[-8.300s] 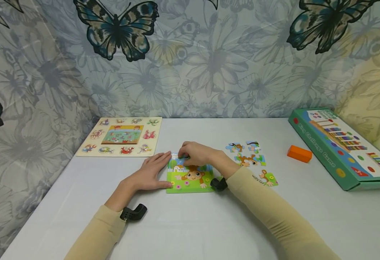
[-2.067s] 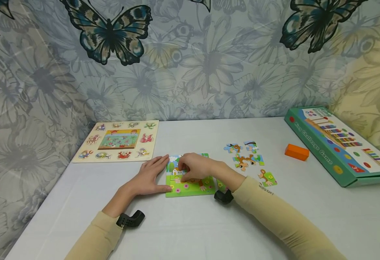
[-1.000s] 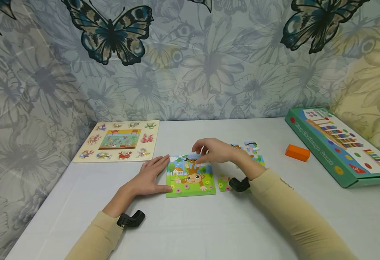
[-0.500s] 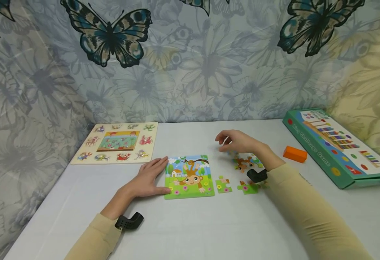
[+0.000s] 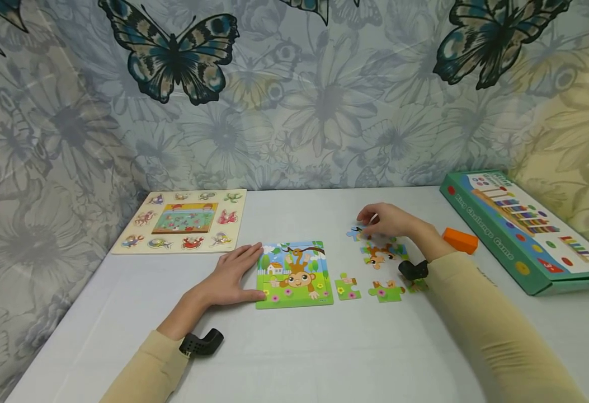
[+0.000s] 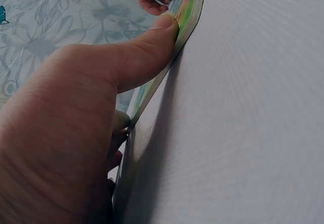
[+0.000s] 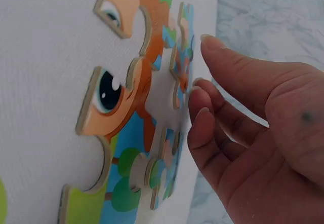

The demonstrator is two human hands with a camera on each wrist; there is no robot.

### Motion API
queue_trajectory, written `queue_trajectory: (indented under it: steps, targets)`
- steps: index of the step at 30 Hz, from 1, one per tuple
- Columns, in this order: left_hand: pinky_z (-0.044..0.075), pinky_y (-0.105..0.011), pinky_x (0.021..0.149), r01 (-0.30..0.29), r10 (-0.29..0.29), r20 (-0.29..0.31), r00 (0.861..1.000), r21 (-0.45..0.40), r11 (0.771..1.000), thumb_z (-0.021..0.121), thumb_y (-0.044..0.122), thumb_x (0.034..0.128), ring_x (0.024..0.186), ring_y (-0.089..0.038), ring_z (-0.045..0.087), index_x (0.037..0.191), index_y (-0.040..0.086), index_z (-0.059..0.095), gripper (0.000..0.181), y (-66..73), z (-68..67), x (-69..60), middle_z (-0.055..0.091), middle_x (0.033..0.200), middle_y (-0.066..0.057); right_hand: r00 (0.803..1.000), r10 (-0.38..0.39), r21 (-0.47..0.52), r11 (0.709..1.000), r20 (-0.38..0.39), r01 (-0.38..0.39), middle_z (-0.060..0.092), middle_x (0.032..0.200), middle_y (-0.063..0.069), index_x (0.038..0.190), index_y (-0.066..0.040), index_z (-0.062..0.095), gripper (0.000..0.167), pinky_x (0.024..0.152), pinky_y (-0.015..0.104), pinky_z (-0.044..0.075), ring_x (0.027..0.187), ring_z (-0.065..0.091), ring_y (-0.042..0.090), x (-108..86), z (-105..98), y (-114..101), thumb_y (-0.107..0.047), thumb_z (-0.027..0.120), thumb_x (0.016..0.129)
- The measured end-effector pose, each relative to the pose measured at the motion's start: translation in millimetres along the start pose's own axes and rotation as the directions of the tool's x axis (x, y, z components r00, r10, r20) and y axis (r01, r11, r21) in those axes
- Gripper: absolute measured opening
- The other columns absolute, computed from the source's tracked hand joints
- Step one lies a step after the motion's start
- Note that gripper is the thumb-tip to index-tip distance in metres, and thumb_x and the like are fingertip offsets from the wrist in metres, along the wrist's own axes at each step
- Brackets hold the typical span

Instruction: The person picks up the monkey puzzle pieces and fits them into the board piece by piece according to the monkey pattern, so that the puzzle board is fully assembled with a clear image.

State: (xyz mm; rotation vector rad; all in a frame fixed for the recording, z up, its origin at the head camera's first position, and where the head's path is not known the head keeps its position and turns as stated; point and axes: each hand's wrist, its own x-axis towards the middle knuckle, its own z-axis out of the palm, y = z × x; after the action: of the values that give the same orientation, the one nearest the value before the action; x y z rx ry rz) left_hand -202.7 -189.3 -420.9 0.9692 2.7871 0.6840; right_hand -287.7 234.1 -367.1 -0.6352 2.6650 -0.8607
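On the white table lies a square monkey picture board (image 5: 294, 274). My left hand (image 5: 229, 277) rests at its left side with the fingers stretched out, and in the left wrist view the thumb (image 6: 152, 46) touches the board's edge. My right hand (image 5: 390, 221) is over the loose jigsaw pieces to the right. The right wrist view shows its fingers loosely bent beside a far piece (image 7: 182, 67), with nothing held. Nearer that camera lie pieces with the monkey's eyes (image 7: 109, 95). A flower piece (image 5: 347, 287) and another green piece (image 5: 386, 292) lie right of the board.
A cream board with sea animals (image 5: 229, 240) lies at the back left. An orange block (image 5: 460, 240) sits right of my right hand, next to a green game box (image 5: 505, 240). A patterned cloth wall (image 5: 319, 140) stands behind the table.
My right hand has left the monkey board, uncovering its picture, and moved right to above the loose pieces. My left hand has stayed at the board's left edge.
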Motion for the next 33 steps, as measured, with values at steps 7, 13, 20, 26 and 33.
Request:
queue_trajectory:
  steps: [7,13,20,26,33]
  targets:
    - [0.018,-0.06,0.111,-0.001,0.001,0.001,1.0,-0.003,1.0,0.075,0.057,0.0826,0.151,-0.035,0.016,0.159,0.004,0.029,0.104,0.7,-0.4,0.1,0.022,0.166,-0.008,0.999,0.015,-0.059,0.998,0.03,-0.013,0.065,0.111,0.015,0.117,0.005,0.064,0.03,0.09,0.048,0.048,0.103,0.061,0.033,1.8,1,5,-0.013,0.073,0.095]
    - [0.018,-0.061,0.111,-0.01,0.01,-0.008,1.0,-0.007,1.0,0.075,0.056,0.0832,0.15,-0.036,0.018,0.158,0.002,0.031,0.102,1.6,-1.1,0.5,0.024,0.165,-0.01,0.999,0.007,-0.075,0.997,0.036,-0.004,0.065,0.108,0.015,0.112,0.004,0.065,0.023,0.089,0.048,0.048,0.101,0.061,0.032,5.0,3,9,-0.01,0.072,0.095]
    - [0.019,-0.061,0.11,-0.009,0.009,-0.008,1.0,0.006,1.0,0.075,0.056,0.0833,0.15,-0.036,0.019,0.158,0.002,0.031,0.102,2.0,-1.2,0.4,0.024,0.165,-0.01,1.0,-0.011,-0.035,0.999,0.015,0.011,0.062,0.107,0.013,0.11,0.002,0.062,0.022,0.088,0.046,0.048,0.099,0.06,0.031,3.3,5,8,-0.007,0.074,0.093]
    - [0.02,-0.061,0.109,-0.011,0.011,-0.009,1.0,0.011,1.0,0.075,0.056,0.0835,0.15,-0.036,0.02,0.158,0.002,0.032,0.101,1.6,-0.8,-0.1,0.025,0.165,-0.01,0.999,-0.035,-0.043,0.999,-0.029,0.034,0.065,0.103,0.01,0.109,-0.002,0.064,0.017,0.086,0.045,0.048,0.097,0.062,0.028,1.2,5,8,-0.007,0.072,0.094]
    - [0.018,-0.062,0.111,-0.015,0.015,-0.012,1.0,0.003,1.0,0.075,0.056,0.0836,0.15,-0.036,0.018,0.158,0.002,0.031,0.102,0.3,-0.4,0.2,0.023,0.165,-0.01,0.998,-0.058,-0.005,0.998,-0.012,0.058,0.067,0.099,0.007,0.106,-0.003,0.069,0.009,0.069,0.039,0.05,0.085,0.062,0.026,-0.1,-7,6,-0.004,0.063,0.1]
